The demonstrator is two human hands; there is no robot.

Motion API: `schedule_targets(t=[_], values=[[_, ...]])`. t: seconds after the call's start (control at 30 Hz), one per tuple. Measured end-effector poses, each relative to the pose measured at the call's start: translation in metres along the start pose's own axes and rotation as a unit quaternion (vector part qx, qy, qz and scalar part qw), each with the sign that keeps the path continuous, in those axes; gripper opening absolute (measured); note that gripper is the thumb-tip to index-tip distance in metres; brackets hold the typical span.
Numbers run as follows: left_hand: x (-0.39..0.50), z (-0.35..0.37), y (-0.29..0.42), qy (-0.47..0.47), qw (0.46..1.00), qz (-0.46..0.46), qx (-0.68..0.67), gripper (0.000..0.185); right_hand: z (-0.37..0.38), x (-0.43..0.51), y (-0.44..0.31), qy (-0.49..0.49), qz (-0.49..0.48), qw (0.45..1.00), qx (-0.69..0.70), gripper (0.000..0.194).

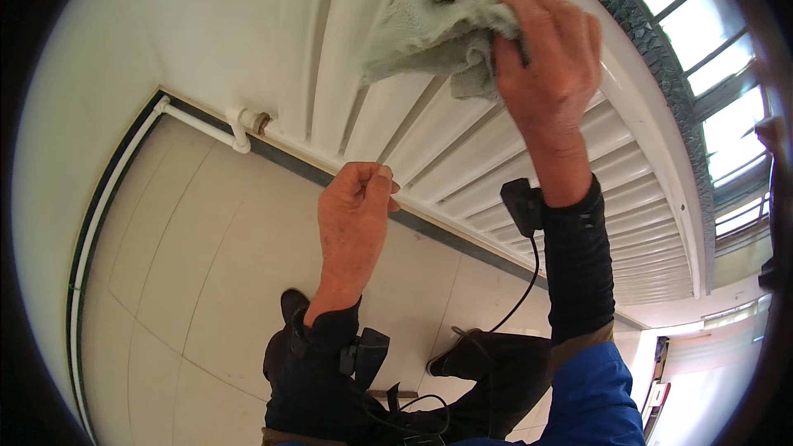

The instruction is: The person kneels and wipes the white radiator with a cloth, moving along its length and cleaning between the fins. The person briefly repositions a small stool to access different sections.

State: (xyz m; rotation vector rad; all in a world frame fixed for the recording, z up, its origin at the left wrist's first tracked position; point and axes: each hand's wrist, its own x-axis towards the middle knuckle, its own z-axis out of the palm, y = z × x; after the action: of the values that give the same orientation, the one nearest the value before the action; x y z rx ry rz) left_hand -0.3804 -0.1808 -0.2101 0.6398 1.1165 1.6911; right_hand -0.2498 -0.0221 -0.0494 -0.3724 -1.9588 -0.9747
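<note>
A pale green-grey cloth (433, 25) with dark smudges hangs bunched in my right hand (551, 62), over the upper part of a white panel radiator (396, 114). Part of the cloth droops past my fingers, and its folds hide some of the radiator's ribs. My left hand (353, 229) is lower, in front of the radiator's bottom edge as seen from above. Its fingers are curled in against the thumb, and nothing shows between them.
White pipe (204, 127) joins the radiator at a valve fitting (257, 122) and follows the wall base. A dark stone-patterned sill (650, 56) runs above, below a barred window (712, 31). My shoes (455, 353) stand on floor tiles (204, 272). A black cable (520, 297) hangs from the right wrist device (522, 207).
</note>
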Motion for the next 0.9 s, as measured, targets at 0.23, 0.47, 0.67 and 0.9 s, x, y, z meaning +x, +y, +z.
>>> schedule_targets(t=[0.23, 0.47, 0.67, 0.9], values=[[0.002, 0.001, 0.001, -0.005, 1.000, -0.016, 0.017, 0.021, 0.053, -0.057, -0.052, -0.028, -0.016, 0.998, 0.045, 0.030], [0.002, -0.002, -0.002, -0.024, 1.000, 0.001, -0.001, 0.019, 0.066, -0.135, -0.110, -0.225, 0.040, 0.957, 0.178, 0.028], [0.011, -0.006, -0.011, 0.052, 0.964, 0.135, 0.225, 0.031, 0.056, -0.139, -0.115, -0.225, 0.196, 0.921, 0.252, 0.028], [0.023, 0.006, -0.029, 0.021, 0.908, 0.246, 0.337, 0.067, 0.009, -0.097, -0.094, -0.261, 0.369, 0.782, 0.429, 0.033]])
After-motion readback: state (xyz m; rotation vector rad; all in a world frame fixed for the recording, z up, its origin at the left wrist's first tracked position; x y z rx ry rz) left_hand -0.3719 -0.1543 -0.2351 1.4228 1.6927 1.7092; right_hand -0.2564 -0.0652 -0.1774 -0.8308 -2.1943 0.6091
